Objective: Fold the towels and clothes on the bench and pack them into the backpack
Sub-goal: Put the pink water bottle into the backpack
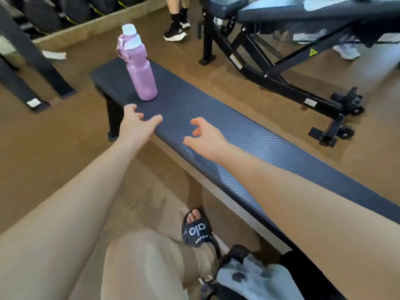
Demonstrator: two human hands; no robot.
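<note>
both arms reach out over the dark counter (249, 135), the left hand (135, 124) with fingers loosely spread just short of the pink bottle (138, 66), the right hand (205, 137) further from the bottle, fingers half curled, holding nothing. no towels or clothes show on the counter (perhaps already packed); the grey backpack (255, 278) sits on the floor well nearer the person than the bottle. soft cloth would be light and floppy, best pinched at two corners
</note>
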